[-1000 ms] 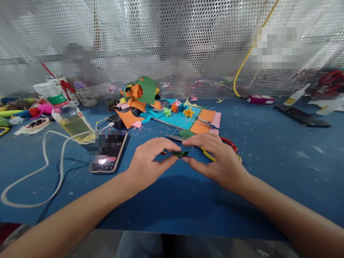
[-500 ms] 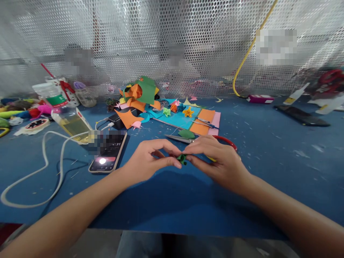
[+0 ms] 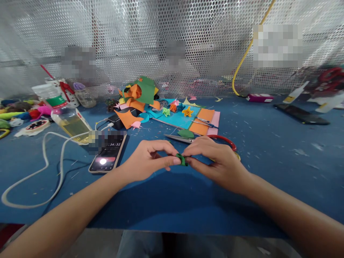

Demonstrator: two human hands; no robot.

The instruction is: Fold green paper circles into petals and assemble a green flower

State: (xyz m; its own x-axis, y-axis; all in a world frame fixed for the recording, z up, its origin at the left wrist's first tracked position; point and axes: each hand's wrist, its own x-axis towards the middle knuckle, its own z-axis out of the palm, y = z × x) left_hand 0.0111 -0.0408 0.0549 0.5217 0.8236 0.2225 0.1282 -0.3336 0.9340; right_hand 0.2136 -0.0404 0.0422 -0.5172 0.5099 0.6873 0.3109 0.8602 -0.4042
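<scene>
A small curled piece of dark green paper (image 3: 182, 160) is pinched between the fingertips of both hands, a little above the blue table. My left hand (image 3: 150, 160) grips its left side with thumb and index finger. On its right side, the thumb and fingers of my right hand (image 3: 217, 161) hold it. Scissors (image 3: 178, 138) with red handles lie just behind my right hand, partly hidden by it. A green paper leaf (image 3: 186, 134) rests beside the blades. Small folded paper flowers, one of them orange-yellow (image 3: 187, 111), sit on blue paper (image 3: 174, 120) farther back.
A lit phone (image 3: 107, 154) and a white cable (image 3: 61, 161) lie left, near a bottle of yellowish liquid (image 3: 73, 123). Paper scraps (image 3: 145, 91) are heaped at the back. A dark phone (image 3: 301, 114) lies right. Perforated metal sheeting (image 3: 209, 43) stands behind the table.
The green paper has turned slightly between the fingertips and shows a wider curled strip. My left fingers have shifted a little on it. The camera view has moved very slightly.
</scene>
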